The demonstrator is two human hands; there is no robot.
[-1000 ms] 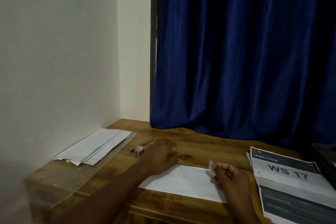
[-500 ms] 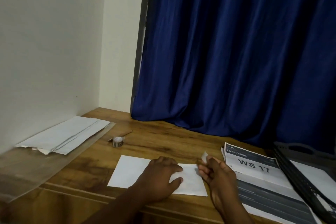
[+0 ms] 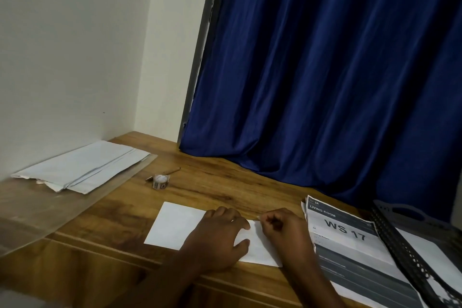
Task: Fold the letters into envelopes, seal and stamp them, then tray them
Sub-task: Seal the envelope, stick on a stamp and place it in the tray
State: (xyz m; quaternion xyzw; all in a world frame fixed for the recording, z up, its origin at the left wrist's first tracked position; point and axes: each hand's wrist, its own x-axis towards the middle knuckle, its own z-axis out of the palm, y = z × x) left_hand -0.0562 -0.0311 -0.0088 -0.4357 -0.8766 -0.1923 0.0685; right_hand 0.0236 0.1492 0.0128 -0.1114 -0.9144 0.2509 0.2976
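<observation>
A white envelope [image 3: 172,226] lies flat near the table's front edge. My left hand [image 3: 217,237] rests flat on its middle with fingers spread. My right hand [image 3: 282,230] hovers at the envelope's upper right corner, its fingertips pinching a small pale stamp [image 3: 258,218] that touches or nearly touches the paper. A small roll of stamps [image 3: 160,181] sits further back on the wood. A black perforated tray [image 3: 410,255] with white paper inside stands at the right edge.
A stack of white envelopes [image 3: 82,165] lies on a clear plastic sheet [image 3: 50,210] at the left by the wall. Printed sheets marked "WS 17" [image 3: 350,240] lie between my right hand and the tray. A blue curtain [image 3: 325,82] hangs behind the wooden table [image 3: 225,182].
My left hand came back from the stamp roll and settled on the envelope. My right hand lowered the stamp to the envelope's upper right corner. The view tilted right, revealing the tray.
</observation>
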